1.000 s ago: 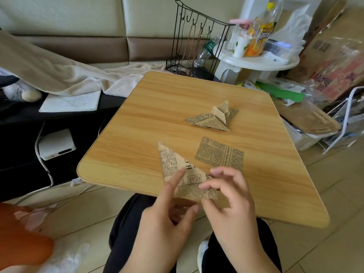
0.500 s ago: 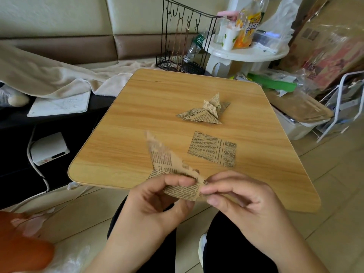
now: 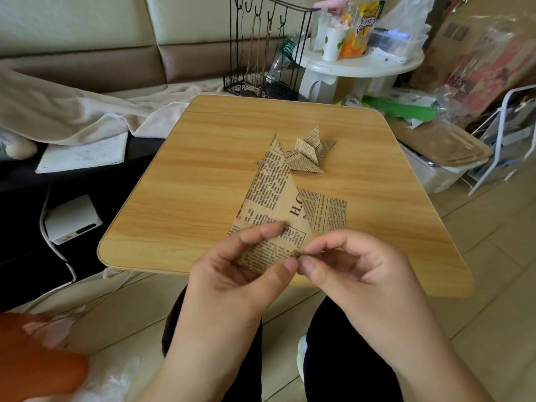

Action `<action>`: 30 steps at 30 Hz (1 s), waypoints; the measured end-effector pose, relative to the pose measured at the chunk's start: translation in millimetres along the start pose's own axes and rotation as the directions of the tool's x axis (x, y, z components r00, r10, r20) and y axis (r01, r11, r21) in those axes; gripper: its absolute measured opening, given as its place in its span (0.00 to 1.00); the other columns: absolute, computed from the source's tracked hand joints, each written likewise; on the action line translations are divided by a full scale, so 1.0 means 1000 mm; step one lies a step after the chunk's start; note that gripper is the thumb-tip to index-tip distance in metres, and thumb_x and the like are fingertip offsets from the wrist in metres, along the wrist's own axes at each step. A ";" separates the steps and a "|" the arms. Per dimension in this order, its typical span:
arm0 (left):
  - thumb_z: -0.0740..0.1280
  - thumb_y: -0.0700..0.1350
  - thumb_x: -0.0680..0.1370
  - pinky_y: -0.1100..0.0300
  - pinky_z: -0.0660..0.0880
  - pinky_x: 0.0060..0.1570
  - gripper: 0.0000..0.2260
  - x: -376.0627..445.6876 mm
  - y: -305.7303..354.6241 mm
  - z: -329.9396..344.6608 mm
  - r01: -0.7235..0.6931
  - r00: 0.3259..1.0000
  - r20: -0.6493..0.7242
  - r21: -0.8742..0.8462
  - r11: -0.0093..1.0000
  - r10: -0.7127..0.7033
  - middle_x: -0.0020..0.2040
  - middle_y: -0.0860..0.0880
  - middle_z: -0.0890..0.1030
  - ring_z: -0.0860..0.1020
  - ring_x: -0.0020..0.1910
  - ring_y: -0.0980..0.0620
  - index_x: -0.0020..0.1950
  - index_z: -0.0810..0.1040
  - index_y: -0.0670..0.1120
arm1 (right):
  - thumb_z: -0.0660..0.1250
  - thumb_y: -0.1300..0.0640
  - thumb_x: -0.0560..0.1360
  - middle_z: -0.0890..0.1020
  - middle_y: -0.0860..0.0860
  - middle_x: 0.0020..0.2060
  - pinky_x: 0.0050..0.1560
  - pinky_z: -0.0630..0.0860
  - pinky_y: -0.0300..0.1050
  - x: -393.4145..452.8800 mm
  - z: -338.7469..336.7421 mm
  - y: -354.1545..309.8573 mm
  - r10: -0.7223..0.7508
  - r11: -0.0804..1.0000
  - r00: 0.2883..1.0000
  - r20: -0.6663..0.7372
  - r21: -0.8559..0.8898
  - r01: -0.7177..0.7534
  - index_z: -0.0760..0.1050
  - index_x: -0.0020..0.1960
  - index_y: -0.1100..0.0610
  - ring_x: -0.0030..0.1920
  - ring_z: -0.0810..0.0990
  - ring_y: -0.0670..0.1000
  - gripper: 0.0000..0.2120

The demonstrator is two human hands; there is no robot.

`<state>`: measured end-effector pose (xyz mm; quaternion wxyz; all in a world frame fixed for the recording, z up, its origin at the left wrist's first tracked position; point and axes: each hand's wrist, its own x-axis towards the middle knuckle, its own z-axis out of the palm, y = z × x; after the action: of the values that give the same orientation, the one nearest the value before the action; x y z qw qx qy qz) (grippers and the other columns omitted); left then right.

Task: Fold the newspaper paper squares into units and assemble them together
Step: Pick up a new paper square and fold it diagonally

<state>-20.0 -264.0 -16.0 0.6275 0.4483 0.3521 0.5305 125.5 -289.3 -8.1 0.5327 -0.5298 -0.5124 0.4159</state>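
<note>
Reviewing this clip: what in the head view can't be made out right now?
- Flat square: left part hidden behind the held sheet.
- Folded units: left tip covered by that sheet; their count is unclear.
- Held sheet's lower folds: hidden by the left hand and right hand.
- Newsprint text: too small to read.

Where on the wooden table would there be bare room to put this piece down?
Bare: the table's left half, and its right strip. Crowded: the middle, with the folded unit, the flat square and the held paper.
</note>
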 end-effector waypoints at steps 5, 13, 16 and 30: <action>0.73 0.36 0.61 0.66 0.77 0.40 0.12 -0.001 0.001 0.012 -0.023 0.994 -0.110 -0.050 0.998 0.018 0.42 0.46 0.85 0.83 0.40 0.52 0.43 0.84 0.46 | 0.78 0.59 0.64 0.83 0.54 0.37 0.38 0.78 0.38 0.001 0.007 -0.005 0.084 0.981 0.994 -0.063 0.182 -0.072 0.72 0.48 0.52 0.36 0.84 0.51 0.19; 0.74 0.36 0.61 0.61 0.78 0.45 0.16 0.000 0.000 0.017 -0.012 0.987 -0.163 -0.115 0.993 -0.007 0.45 0.44 0.84 0.83 0.44 0.48 0.45 0.84 0.51 | 0.77 0.62 0.64 0.84 0.55 0.35 0.38 0.77 0.35 -0.003 0.011 -0.006 0.073 0.959 0.989 -0.128 0.283 -0.034 0.77 0.48 0.52 0.35 0.84 0.48 0.16; 0.77 0.36 0.59 0.57 0.78 0.49 0.24 -0.002 0.007 0.018 -0.050 0.989 -0.143 -0.131 0.990 0.031 0.52 0.43 0.83 0.82 0.51 0.44 0.52 0.81 0.52 | 0.74 0.61 0.64 0.83 0.54 0.33 0.39 0.77 0.35 -0.003 0.009 -0.006 0.063 0.963 0.989 -0.133 0.268 -0.026 0.78 0.46 0.49 0.34 0.82 0.48 0.14; 0.70 0.34 0.58 0.63 0.78 0.30 0.10 0.008 0.028 0.015 0.250 0.964 -0.055 -0.151 0.956 -0.261 0.39 0.41 0.85 0.83 0.34 0.49 0.38 0.83 0.39 | 0.80 0.56 0.62 0.82 0.49 0.31 0.35 0.74 0.31 0.001 -0.001 -0.017 0.187 0.967 0.982 0.011 0.174 -0.186 0.78 0.47 0.50 0.31 0.79 0.43 0.17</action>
<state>-14.1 -257.9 15.9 0.7078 0.3330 0.3912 0.4849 124.7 -290.1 9.0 0.5369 -0.5279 -0.4206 0.5061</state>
